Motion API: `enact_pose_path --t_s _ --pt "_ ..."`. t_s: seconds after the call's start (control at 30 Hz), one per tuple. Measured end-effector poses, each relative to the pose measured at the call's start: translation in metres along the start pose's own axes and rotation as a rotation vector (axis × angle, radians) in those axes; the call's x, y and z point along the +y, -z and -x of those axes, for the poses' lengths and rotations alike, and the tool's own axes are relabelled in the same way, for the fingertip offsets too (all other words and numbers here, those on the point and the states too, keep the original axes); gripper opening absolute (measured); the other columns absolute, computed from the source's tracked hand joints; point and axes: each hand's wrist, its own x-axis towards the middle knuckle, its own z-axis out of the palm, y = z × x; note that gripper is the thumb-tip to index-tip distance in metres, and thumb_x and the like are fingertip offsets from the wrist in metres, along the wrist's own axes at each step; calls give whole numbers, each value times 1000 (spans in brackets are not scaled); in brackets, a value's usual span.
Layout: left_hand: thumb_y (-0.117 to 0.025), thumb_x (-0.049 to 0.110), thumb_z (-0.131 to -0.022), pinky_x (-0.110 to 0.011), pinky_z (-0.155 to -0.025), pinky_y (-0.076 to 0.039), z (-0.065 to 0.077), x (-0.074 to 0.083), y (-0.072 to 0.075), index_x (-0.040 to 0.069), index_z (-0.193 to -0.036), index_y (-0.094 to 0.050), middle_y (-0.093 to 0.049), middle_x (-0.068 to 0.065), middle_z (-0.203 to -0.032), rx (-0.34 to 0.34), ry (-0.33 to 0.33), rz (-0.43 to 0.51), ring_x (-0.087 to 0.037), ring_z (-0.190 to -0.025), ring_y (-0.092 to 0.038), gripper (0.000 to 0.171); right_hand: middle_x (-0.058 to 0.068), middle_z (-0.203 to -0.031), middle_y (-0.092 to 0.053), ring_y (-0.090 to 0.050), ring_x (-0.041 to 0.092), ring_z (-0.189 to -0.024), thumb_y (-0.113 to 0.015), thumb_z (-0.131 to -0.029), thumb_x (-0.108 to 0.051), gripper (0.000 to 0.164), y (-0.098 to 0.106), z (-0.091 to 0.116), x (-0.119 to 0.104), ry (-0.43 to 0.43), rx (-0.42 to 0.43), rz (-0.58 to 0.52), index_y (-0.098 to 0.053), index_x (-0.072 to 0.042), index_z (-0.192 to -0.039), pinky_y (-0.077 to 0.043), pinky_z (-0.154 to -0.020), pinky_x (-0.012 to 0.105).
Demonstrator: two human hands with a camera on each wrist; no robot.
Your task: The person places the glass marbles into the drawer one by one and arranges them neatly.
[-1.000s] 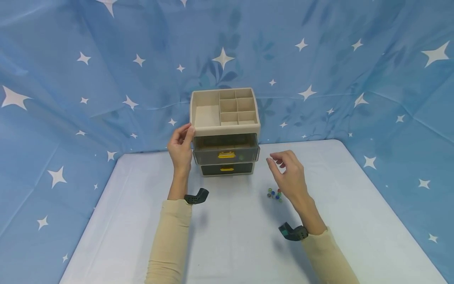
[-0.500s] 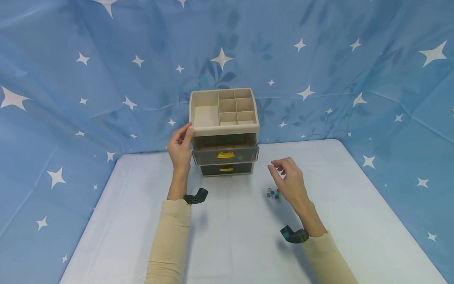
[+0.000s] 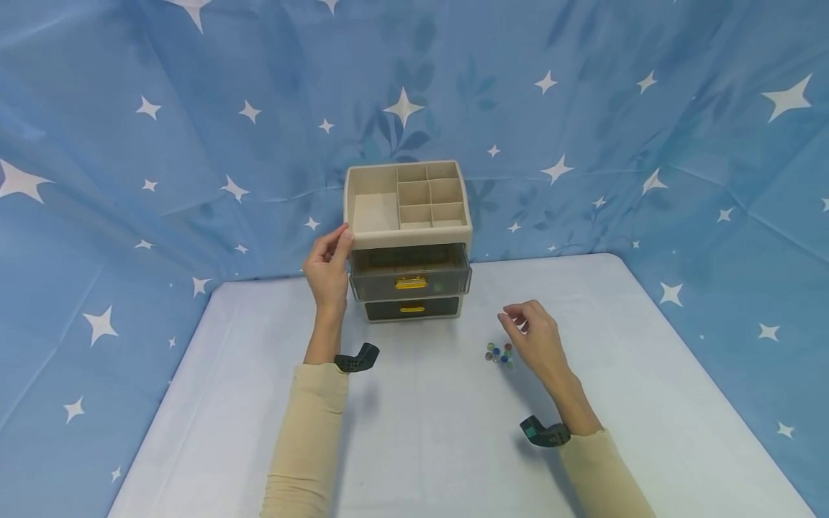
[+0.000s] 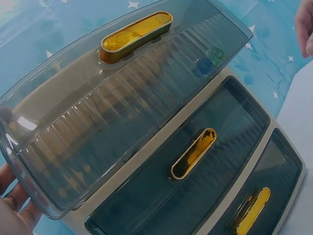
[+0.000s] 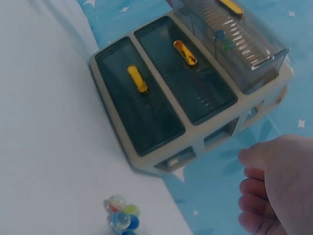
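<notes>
Centrally, one three-drawer organizer (image 3: 412, 237), two marbles (image 4: 214, 55) in its pulled-out top drawer (image 3: 376, 288), has its corner pinched by the left hand (image 3: 329, 277), while the right hand (image 3: 539, 338), loosely curled, nothing visibly held, hovers near about eight loose marbles (image 3: 504, 359).

blue star-patterned backdrop (image 3: 414, 61), white tablecloth (image 3: 421, 432) beneath

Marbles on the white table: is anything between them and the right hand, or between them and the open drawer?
Nothing visible stands between the right hand and the marbles. Toward the open drawer, only its own clear walls intervene; the left hand is at the left side of the organizer.
</notes>
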Motion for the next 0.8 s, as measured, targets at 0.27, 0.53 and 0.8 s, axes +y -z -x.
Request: enact_pose_path --t_s 0.27,0.53,0.8 --pt "-74 18 -91 -19 -75 -49 1 0 -1 -2 -114 -74 -70 6 -96 15 13 1 -4 -85 -61 30 11 -94 -65 -61 22 -83 -72 -93 -17 20 -3 7 13 -61 -44 30 -70 -2 -105 -50 -69 27" --pt "-73 17 -92 -16 -75 -49 0 0 0 -3 -113 -73 -70 7 -96 12 12 -4 -4 -86 -61 29 10 -95 -65 -62 22 -85 -73 -93 -19 22 -6 13 22 -129 -99 65 -70 -2 -106 -50 -70 29" --pt "-71 12 -93 -16 -76 -50 -1 -1 1 -5 -114 -72 -69 14 -95 -4 8 18 -3 -87 -62 27 12 -96 -65 -63 24 -86 -72 -93 -19 24 -10 18 31 -144 -154 86 -69 0 -108 -53 -73 32"
